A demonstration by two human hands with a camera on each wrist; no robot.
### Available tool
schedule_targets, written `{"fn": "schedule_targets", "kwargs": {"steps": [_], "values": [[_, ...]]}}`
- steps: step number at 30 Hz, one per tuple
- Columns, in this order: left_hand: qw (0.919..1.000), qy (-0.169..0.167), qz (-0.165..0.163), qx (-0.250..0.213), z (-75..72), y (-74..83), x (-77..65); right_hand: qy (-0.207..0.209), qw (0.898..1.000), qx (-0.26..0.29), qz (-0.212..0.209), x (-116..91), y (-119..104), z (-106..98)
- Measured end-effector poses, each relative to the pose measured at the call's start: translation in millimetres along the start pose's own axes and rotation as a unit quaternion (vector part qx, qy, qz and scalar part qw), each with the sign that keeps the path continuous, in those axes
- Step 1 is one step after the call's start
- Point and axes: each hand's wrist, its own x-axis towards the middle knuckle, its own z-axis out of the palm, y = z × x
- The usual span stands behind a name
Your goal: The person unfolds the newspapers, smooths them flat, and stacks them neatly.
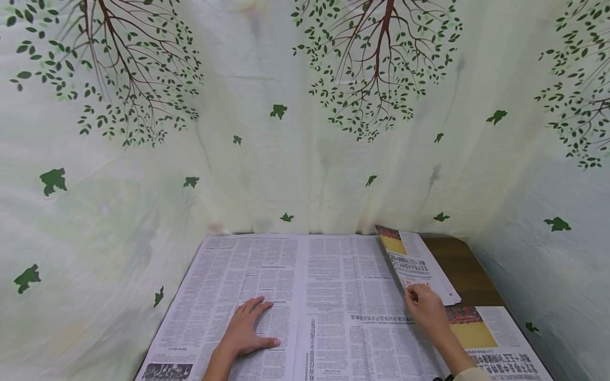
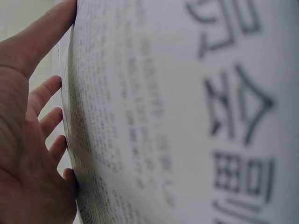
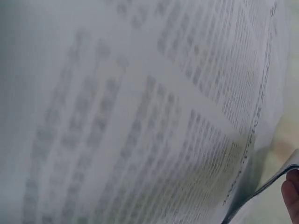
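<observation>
With fingers curled at the right hand (image 1: pixel 428 312), pinches a lifted edge of the folded newspaper (image 1: pixel 419 264) at four o'clock in the head view. With fingers spread at the left hand (image 1: pixel 244 330), rests at seven o'clock on the open newspaper sheet (image 1: pixel 329 296). Farther out, shows brown surface (image 1: pixel 469 270) between three and four, another newspaper (image 1: pixel 498 338) just past four, tree-printed sheeting (image 1: pixel 324 159) toward twelve.

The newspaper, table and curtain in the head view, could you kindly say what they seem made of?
Newspaper: thin matte paper, by its creases and dense print.
Table: low-sheen brown, probably wood or wood-look laminate, given faint dark streaks.
Curtain: perhaps plastic or coated fabric, judging by soft sheen and shallow folds.
</observation>
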Motion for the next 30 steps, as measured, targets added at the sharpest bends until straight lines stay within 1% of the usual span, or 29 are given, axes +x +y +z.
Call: {"fn": "schedule_targets", "kwargs": {"steps": [6, 12, 15, 25, 30], "values": [[1.0, -0.002, -0.002, 0.001, 1.5, -1.2, 0.4, -0.01, 1.0, 0.018, 0.003, -3.2, -14.8, 4.5], [1.0, -0.004, -0.002, 0.004, 2.4, -2.3, 1.5, -0.013, 0.999, 0.035, -0.015, -1.4, -31.1, 9.0], [1.0, -0.003, -0.001, 0.004, 2.7, -2.8, 1.9, -0.021, 0.999, 0.04, -0.018, -1.7, -40.3, 12.2], [1.0, -0.002, 0.005, 0.001, 0.0, 0.9, 0.0, -0.044, 0.997, 0.057, 0.008, -6.9, -70.9, 30.6], [1.0, -0.004, 0.002, 0.001, -0.2, -0.8, 0.1, -0.059, 0.996, 0.072, 0.015, -9.7, -85.4, 37.3]]}}
